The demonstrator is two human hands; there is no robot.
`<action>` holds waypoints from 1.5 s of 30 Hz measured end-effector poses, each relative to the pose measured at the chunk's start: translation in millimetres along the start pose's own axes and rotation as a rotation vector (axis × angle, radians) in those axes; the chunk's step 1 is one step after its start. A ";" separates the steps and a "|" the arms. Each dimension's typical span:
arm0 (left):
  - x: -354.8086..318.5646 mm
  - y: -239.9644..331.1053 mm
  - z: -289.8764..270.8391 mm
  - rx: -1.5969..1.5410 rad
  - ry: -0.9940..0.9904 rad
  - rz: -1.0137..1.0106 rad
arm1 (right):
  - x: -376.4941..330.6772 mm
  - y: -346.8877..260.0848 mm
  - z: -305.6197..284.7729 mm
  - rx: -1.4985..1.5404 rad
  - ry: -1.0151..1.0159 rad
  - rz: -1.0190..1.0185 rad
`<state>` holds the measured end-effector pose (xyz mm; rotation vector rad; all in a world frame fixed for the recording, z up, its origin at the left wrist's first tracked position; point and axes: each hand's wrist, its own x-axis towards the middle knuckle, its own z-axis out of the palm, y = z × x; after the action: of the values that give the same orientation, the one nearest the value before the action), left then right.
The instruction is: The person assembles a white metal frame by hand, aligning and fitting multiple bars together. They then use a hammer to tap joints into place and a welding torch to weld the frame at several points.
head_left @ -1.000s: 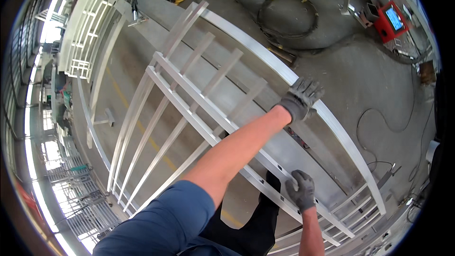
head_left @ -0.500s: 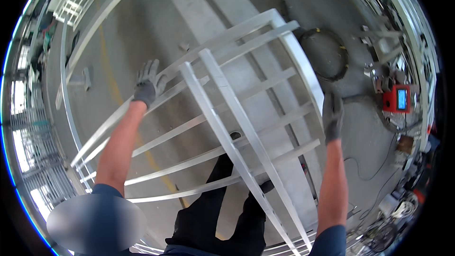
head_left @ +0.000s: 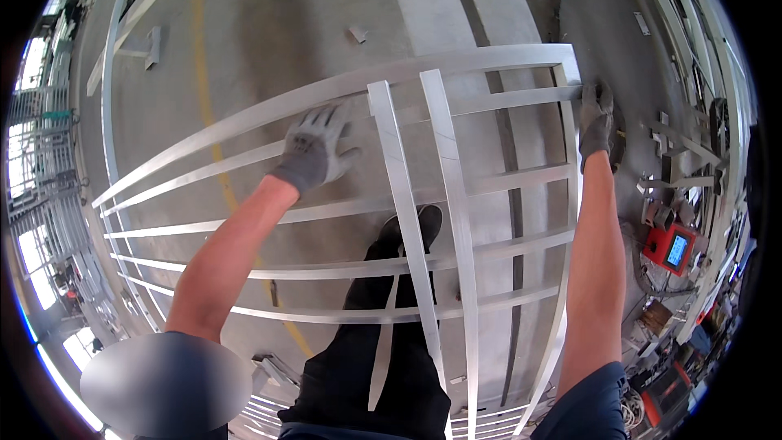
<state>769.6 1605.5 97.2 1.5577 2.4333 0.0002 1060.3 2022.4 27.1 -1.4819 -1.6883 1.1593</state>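
Observation:
A large silver metal frame with several long rails lies in front of me, its left part curving away in the fisheye view. Two metal bars, a left bar and a right bar, cross it side by side and run toward my body. My left hand, in a grey glove, hovers over or rests on the second rail with fingers spread; contact is unclear. Also gloved, my right hand is against the outside of the frame's right end near the far corner, fingers stretched out.
A red device with a lit screen stands at the right among tools and metal scraps. Metal racks line the left side. A small metal offcut lies on the floor beyond the frame. My shoes show beneath the rails.
The frame appears turned clockwise and more square to me, partly with my view shifting. My right hand is farther forward, near the corner; my left hand is closer to the crossing bars.

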 end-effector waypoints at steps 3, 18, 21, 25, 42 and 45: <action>32.2 26.1 5.7 -0.159 -0.166 -0.137 | -19.1 -23.1 0.9 0.040 0.010 -0.023; 87.5 94.2 -12.5 0.312 -0.100 0.103 | -207.9 -82.8 50.9 -0.640 -0.387 -0.549; 101.7 98.9 1.1 0.332 -0.101 0.105 | -224.1 -77.6 83.2 -0.756 -0.613 -0.347; 94.3 89.3 -5.5 0.249 -0.011 0.143 | -231.2 -93.2 80.0 -0.759 -0.686 -0.282; 72.8 45.9 -5.3 -0.154 0.250 0.197 | -226.3 -81.2 83.7 -0.768 -0.593 -0.353; 31.5 -11.4 9.8 -0.173 0.249 0.131 | -230.5 -81.8 83.7 -0.773 -0.641 -0.295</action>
<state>749.0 1627.4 79.5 1.7223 2.4267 0.4424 995.1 1779.7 87.8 -1.2305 -2.9246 0.9000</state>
